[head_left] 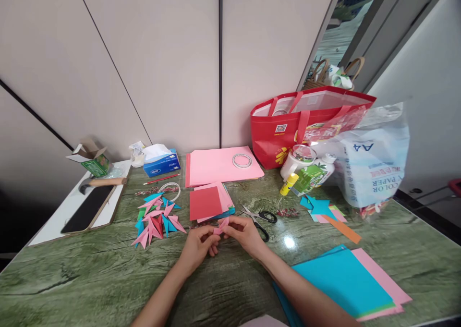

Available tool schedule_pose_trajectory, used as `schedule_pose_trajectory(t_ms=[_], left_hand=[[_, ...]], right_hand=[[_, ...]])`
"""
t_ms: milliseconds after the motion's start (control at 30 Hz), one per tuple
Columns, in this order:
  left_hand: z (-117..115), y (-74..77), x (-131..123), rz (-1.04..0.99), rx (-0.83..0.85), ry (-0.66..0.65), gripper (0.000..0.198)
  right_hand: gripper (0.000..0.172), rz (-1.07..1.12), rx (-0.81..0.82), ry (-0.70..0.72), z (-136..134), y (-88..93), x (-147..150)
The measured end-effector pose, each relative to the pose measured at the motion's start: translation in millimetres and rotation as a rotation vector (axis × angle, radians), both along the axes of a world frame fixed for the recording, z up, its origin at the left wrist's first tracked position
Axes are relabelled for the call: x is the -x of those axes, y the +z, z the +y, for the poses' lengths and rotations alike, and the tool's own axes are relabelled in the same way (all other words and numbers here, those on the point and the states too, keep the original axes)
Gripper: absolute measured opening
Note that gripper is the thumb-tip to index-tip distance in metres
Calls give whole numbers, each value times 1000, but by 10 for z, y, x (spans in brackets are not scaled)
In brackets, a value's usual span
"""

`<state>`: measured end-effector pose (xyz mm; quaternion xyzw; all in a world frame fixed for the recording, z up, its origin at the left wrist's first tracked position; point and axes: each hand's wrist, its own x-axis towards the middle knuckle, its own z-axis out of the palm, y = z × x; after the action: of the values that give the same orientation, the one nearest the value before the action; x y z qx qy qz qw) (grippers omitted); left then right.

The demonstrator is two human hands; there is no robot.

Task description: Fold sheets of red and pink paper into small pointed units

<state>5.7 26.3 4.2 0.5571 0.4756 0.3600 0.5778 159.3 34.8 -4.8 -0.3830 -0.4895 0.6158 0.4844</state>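
A small folded pink paper piece (pixel 221 226) is pinched between both hands, just in front of the stack of small coloured squares (pixel 205 203). My left hand (pixel 198 245) grips its left end, fingers curled. My right hand (pixel 245 232) holds the right end between thumb and fingers. Left of my hands lies a pile of folded pointed paper pieces (pixel 156 221) in pink, blue, red and green. Black-handled scissors (pixel 256 216) rest partly open, just right of my right hand.
Large pink sheets (pixel 223 166) lie at the back, with a tape roll (pixel 242 161) on top. A blue tissue box (pixel 162 163), hammer (pixel 104 182) and phone (pixel 88 209) are left. Blue sheets (pixel 338 279), a glue stick (pixel 288 184), a red bag (pixel 268 139) and paper scraps (pixel 319 207) are right.
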Motion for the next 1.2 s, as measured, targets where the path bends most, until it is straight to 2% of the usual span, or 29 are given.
schedule_pose_trajectory(t_ms=[300,767,1033,1200], left_hand=[[-17,15,8,39,-58,-56,16],[-14,-2,16,112,-149,-47,20],[-4,-58,40,141,-162,-71,21],[9,-81,92,256,-267,-66,20]], right_hand=[[7,-21,4,-129,6,-24,8],[12,-16,-43,-190,39,-13,-42],[12,-101,-154,-148,12,18,-47],[13,-300,-370,-23,46,113,-178]])
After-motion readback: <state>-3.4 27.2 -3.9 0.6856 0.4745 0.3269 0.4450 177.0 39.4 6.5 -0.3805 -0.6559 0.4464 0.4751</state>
